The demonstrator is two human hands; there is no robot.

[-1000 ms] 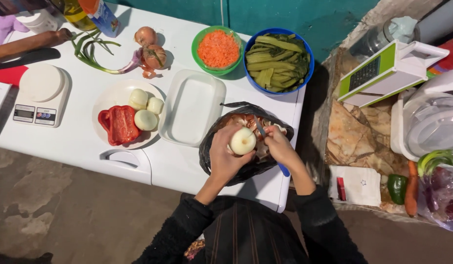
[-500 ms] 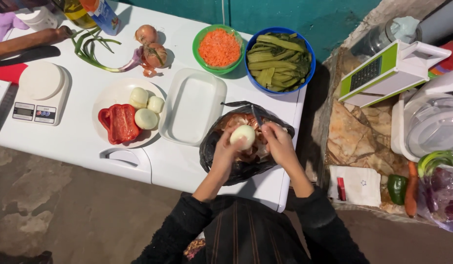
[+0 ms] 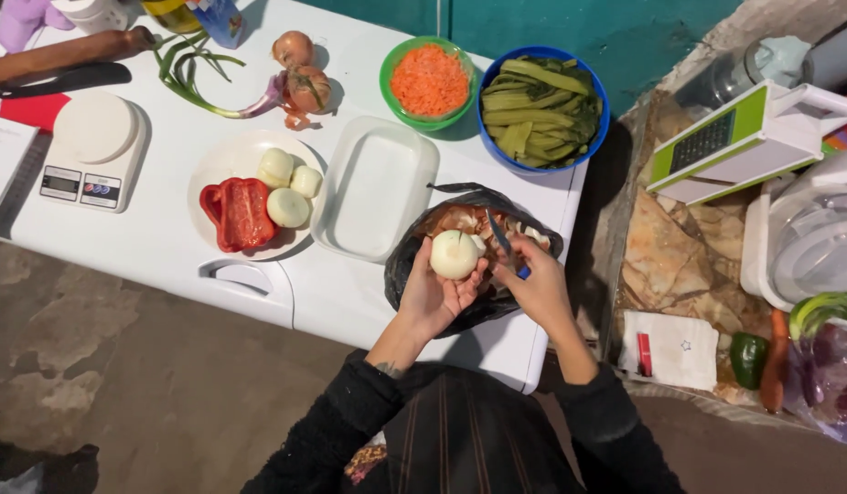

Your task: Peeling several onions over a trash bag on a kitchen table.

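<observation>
My left hand cups a peeled white onion over a black plastic bag that holds onion skins. My right hand grips a small knife with a blue handle, its blade pointing up beside the onion. Both hands are at the near right corner of the white table. Left of the bag lie an empty white rectangular dish and a white plate carrying three peeled onions and red pepper pieces.
At the back stand a green bowl of grated carrot, a blue bowl of green vegetable strips, unpeeled onions and spring onions. A white kitchen scale sits left. A grater box, containers and green peppers lie right.
Both hands shifted slightly over the bag and turned the onion; the knife blade now points up beside it. Everything on the table stayed put.
</observation>
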